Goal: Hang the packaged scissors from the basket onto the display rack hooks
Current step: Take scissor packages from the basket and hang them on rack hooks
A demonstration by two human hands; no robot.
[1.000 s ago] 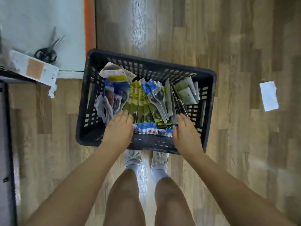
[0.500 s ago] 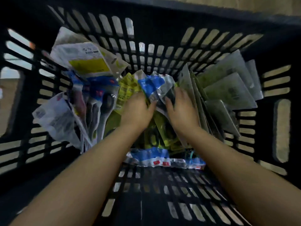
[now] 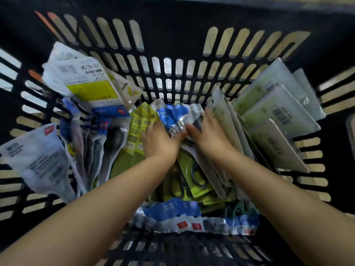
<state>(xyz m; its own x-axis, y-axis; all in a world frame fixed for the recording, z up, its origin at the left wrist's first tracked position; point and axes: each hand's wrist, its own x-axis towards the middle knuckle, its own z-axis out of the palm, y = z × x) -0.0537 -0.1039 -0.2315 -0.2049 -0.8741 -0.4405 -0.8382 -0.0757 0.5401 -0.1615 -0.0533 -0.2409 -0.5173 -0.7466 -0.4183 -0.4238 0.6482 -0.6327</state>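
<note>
A black slotted basket [image 3: 172,45] fills the view, packed with packaged scissors. A blue-and-silver scissors pack [image 3: 173,116] stands in the middle. My left hand [image 3: 159,141] grips its left side, fingers curled round the crinkled foil. My right hand [image 3: 207,131] holds the same pack's right side, with its thumb against the foil and its fingers between the pack and the grey-green packs [image 3: 222,120]. Yellow-green packs [image 3: 137,129] stand just left of my left hand. The display rack is out of view.
White and blue packs [image 3: 38,160] lean against the left wall. Flat pale green packs [image 3: 278,112] lean against the right wall. More blue-and-silver packs [image 3: 184,219] lie along the near wall. Wooden floor shows through the slots.
One second ago I stood above the basket with both hands on its near rim. Both hands have reached down into it and closed together on the blue-and-silver pack; the view has dropped inside.
</note>
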